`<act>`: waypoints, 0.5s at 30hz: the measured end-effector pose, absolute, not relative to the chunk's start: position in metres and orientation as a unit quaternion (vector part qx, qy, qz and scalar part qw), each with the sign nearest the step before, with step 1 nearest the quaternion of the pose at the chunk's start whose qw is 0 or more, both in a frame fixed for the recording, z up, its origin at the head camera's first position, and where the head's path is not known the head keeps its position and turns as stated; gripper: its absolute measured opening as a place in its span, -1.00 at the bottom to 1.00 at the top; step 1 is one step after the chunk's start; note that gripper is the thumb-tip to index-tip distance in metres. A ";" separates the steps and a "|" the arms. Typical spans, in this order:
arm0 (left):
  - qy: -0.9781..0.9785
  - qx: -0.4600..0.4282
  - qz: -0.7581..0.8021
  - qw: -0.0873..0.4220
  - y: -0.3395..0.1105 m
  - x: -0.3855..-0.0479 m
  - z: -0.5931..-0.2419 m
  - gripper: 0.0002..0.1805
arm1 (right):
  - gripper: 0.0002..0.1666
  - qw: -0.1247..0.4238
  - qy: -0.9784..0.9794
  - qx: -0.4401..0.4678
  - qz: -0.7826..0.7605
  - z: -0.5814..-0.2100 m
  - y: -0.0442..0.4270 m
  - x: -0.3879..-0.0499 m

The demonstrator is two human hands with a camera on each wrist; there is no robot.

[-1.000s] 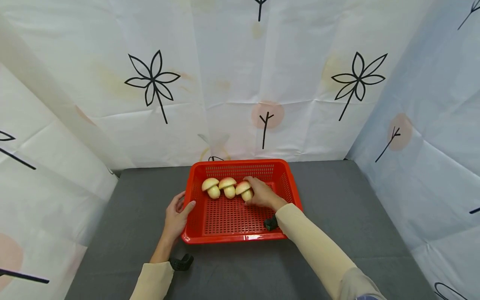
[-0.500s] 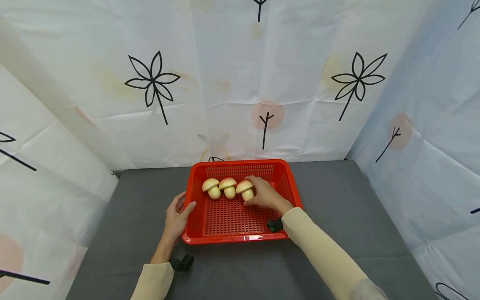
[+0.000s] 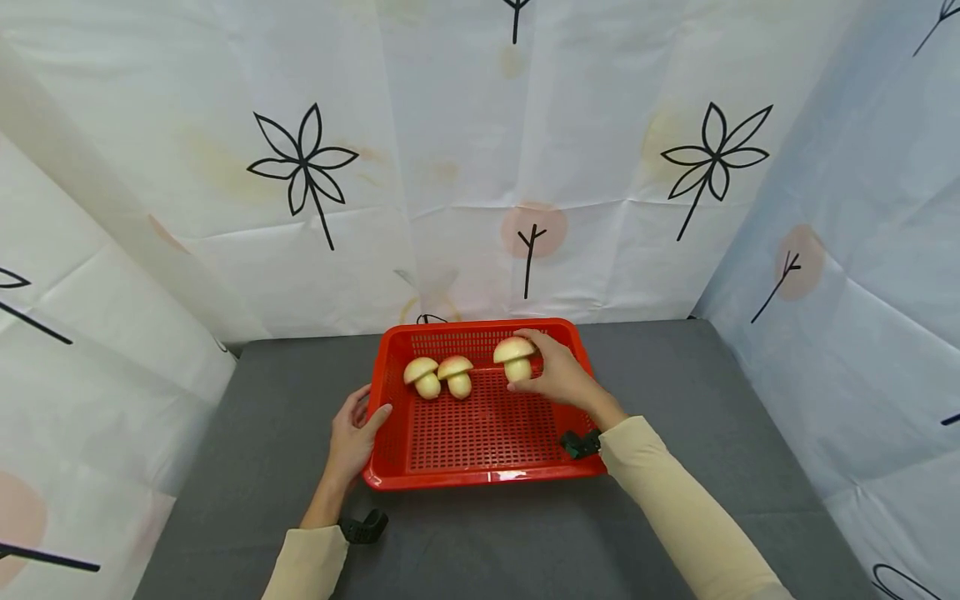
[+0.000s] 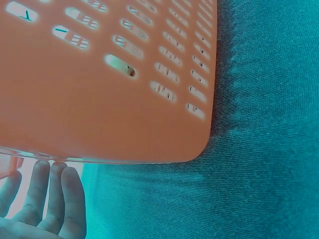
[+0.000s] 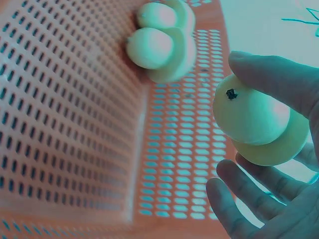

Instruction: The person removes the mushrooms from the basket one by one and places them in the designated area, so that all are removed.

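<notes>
In the head view my right hand [image 3: 558, 372] holds a toy mushroom [image 3: 514, 350], pale yellow with a reddish tint on its cap, raised over the right part of a red plastic basket [image 3: 465, 477]. In the right wrist view, the held mushroom [image 5: 251, 112] sits between thumb and fingers, its stem end toward the camera. Two similar mushrooms, one [image 3: 422, 377] at the left and another [image 3: 455, 375] beside it, lie on the basket floor near the far side. My left hand [image 3: 354, 433] grips the basket's left rim, thumb on the inner side and fingers outside.
A grey cloth-covered table [image 3: 675, 417] lies under the basket. White patterned fabric [image 3: 465, 150] stands behind it and at both sides. Slotted basket walls [image 5: 75, 99] rise close to the right hand.
My right hand has lifted the third mushroom off the basket floor and carried it to the right, away from the other two. The left hand stays on the rim.
</notes>
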State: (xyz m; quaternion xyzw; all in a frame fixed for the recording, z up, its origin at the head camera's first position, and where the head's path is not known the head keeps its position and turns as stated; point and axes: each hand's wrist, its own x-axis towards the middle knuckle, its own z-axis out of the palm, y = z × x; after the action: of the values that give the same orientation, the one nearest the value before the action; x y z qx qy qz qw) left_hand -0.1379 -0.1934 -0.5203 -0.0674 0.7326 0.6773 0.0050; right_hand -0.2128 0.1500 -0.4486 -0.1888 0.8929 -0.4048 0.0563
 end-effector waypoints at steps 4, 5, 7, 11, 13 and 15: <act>0.732 -0.068 0.678 0.007 -0.194 -0.137 -0.519 -0.31 | 0.04 0.035 0.895 -0.175 -0.408 -0.439 0.165 -0.212; 0.731 -0.067 0.679 0.007 -0.194 -0.137 -0.519 -0.31 | 0.04 0.032 0.895 -0.171 -0.412 -0.437 0.169 -0.212; 0.731 -0.067 0.679 0.008 -0.194 -0.137 -0.519 -0.31 | 0.03 0.026 0.896 -0.160 -0.413 -0.434 0.178 -0.213; 0.731 -0.068 0.679 0.009 -0.194 -0.138 -0.520 -0.31 | 0.03 0.023 0.890 -0.137 -0.433 -0.432 0.200 -0.215; 0.731 -0.068 0.678 0.010 -0.195 -0.139 -0.521 -0.31 | 0.04 0.022 0.887 -0.124 -0.445 -0.432 0.211 -0.216; 0.732 -0.067 0.678 0.010 -0.195 -0.138 -0.521 -0.31 | 0.06 0.019 0.883 -0.110 -0.456 -0.434 0.222 -0.216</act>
State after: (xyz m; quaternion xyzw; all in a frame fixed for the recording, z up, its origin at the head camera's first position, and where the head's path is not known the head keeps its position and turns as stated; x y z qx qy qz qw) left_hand -0.1384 -0.1947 -0.5206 -0.0674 0.7323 0.6775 0.0095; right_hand -0.2163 0.2218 -0.4345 -0.1102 0.8831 -0.4557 0.0187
